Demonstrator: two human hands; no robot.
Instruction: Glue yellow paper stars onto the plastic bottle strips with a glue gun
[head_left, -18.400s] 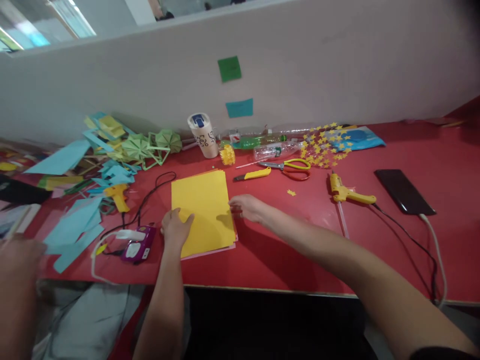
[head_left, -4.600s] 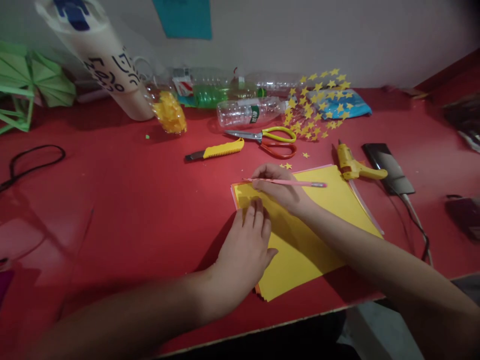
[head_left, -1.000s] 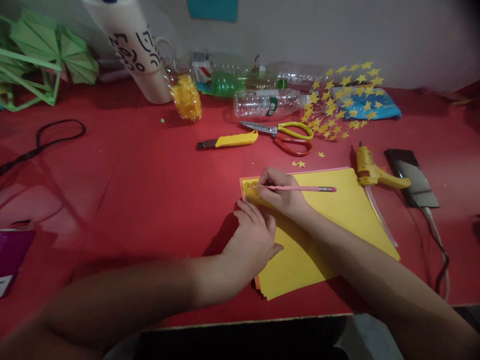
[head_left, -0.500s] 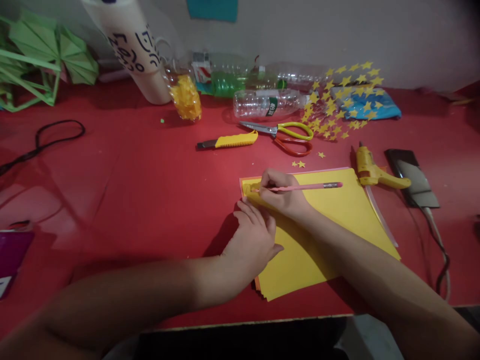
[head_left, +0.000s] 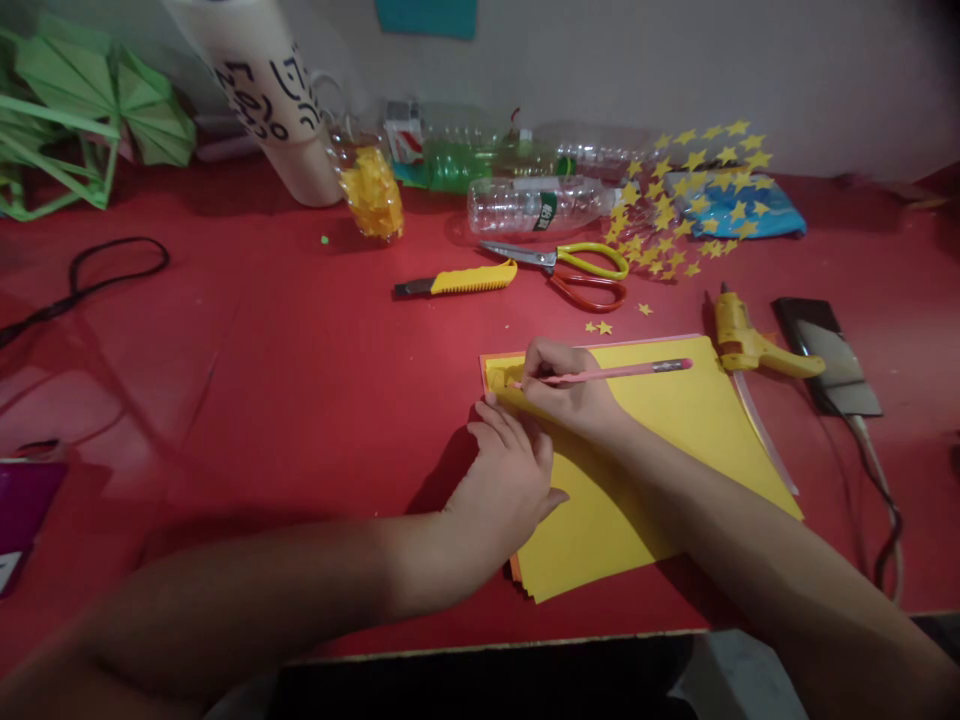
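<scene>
My right hand grips a pink pencil with its tip on the top left corner of a yellow sheet of paper. The sheet tops a stack with orange and pink edges showing. Faint pencil marks lie by the tip, partly shaded by the hand. My left hand rests flat on the left edge of the stack, fingers stretched toward that corner, thumb out over the paper. Small yellow paper stars lie just beyond the top edge of the stack.
Beyond the paper lie a yellow cutter and scissors. Plastic bottles, a white tumbler and a star-covered decoration stand or lie along the wall. At the right are a yellow glue gun and a phone-like black device.
The right hand and pencil have shifted very slightly to the right, and the pencil's eraser end sits a little higher. The left hand stays on the paper.
</scene>
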